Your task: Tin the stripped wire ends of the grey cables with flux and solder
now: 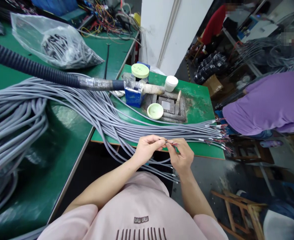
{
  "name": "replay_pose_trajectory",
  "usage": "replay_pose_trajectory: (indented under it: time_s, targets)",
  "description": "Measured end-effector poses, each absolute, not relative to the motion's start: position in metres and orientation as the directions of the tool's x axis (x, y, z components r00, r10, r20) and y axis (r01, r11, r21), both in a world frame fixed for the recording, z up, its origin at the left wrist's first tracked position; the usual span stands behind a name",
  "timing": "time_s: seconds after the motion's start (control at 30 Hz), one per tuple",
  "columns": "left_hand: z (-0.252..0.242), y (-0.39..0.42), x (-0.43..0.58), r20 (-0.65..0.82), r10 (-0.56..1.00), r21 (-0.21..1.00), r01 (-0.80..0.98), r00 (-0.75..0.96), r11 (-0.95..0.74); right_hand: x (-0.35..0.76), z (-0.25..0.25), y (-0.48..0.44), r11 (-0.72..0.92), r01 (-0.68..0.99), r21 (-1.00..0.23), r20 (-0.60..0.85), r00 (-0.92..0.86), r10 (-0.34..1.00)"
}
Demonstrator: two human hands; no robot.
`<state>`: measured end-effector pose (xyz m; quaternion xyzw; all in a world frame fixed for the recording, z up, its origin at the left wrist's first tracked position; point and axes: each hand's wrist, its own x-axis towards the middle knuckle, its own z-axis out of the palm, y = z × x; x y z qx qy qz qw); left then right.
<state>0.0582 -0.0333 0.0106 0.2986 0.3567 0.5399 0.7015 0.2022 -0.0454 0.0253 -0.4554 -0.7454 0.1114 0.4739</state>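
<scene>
Just in front of my body, my left hand (149, 147) is closed in a pinch at the end of a grey cable. Thin coloured wires (174, 144) fan out from that end, and my right hand (182, 156) pinches them between thumb and fingers. The two hands almost touch, so the fingertips hide most of the cable end. Behind them a thick bundle of grey cables (137, 129) lies across the green table, its stripped red and dark wire ends (224, 133) at the right edge. Several more cables (159, 171) hang below the table edge.
A ribbed hose (49, 75) with a pale nozzle (153, 89) reaches over a blue box (133, 96). Nearby are a solder-pot-like square well (167, 106), a pale green lid (155, 111), a white tub (171, 83) and a plastic bag (59, 46). A person in purple (267, 103) is at right.
</scene>
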Motion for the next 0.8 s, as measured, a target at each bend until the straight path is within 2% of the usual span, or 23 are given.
replay_pose_trajectory:
  time_s: [0.33, 0.43, 0.5, 0.57, 0.63, 0.67, 0.8]
  targets:
    - [0.005, -0.030, 0.057, -0.157, 0.979, 0.802, -0.561, 0.129, 0.203, 0.196, 0.034, -0.034, 0.546, 0.611, -0.574, 0.592, -0.151, 0.791]
    - [0.006, -0.028, 0.052, -0.145, 0.983, 0.847, -0.499, 0.113, 0.183, 0.195, 0.044, -0.021, 0.551, 0.629, -0.548, 0.585, -0.182, 0.790]
    - [0.006, -0.024, 0.043, -0.052, 0.997, 0.930, -0.361, 0.049, 0.067, 0.196, 0.054, -0.006, 0.552, 0.658, -0.512, 0.584, -0.205, 0.785]
    - [0.005, -0.018, 0.031, 0.147, 0.988, 0.981, -0.124, -0.039, -0.151, 0.197, 0.063, 0.014, 0.550, 0.685, -0.478, 0.569, -0.236, 0.788]
    - [0.001, -0.011, 0.018, 0.360, 0.931, 0.927, 0.136, -0.055, -0.350, 0.197, 0.068, 0.037, 0.534, 0.713, -0.455, 0.518, -0.275, 0.810]
    - [-0.001, -0.008, 0.013, 0.416, 0.909, 0.885, 0.247, -0.034, -0.396, 0.196, 0.070, 0.049, 0.526, 0.729, -0.438, 0.485, -0.300, 0.821]
    - [-0.012, 0.000, 0.004, 0.508, 0.857, 0.715, 0.514, 0.085, -0.474, 0.185, 0.066, 0.089, 0.505, 0.815, -0.285, 0.305, -0.422, 0.854]
